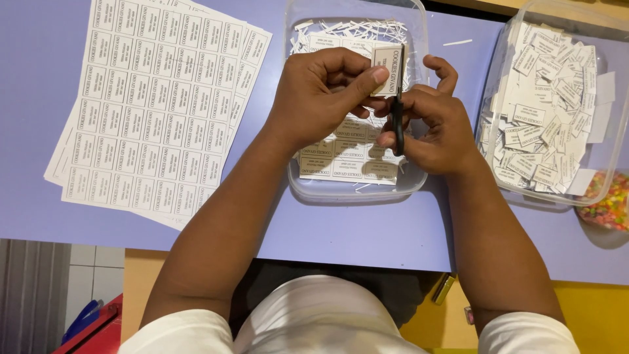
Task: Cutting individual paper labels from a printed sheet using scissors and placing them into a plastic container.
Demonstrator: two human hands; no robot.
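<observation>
My left hand (321, 95) pinches a small white printed label (386, 65) between thumb and fingers. My right hand (429, 121) grips black scissors (398, 124), whose blades run up along the label's right edge. Both hands hover over a clear plastic tub (314, 190) holding paper trimmings at the back and a strip of uncut labels (347, 167) at the front.
A stack of uncut label sheets (157, 105) lies on the purple table cover (354, 229) to the left. A second clear tub (557, 111) at the right is full of cut labels. A bag of coloured sweets (606, 200) sits at the right edge.
</observation>
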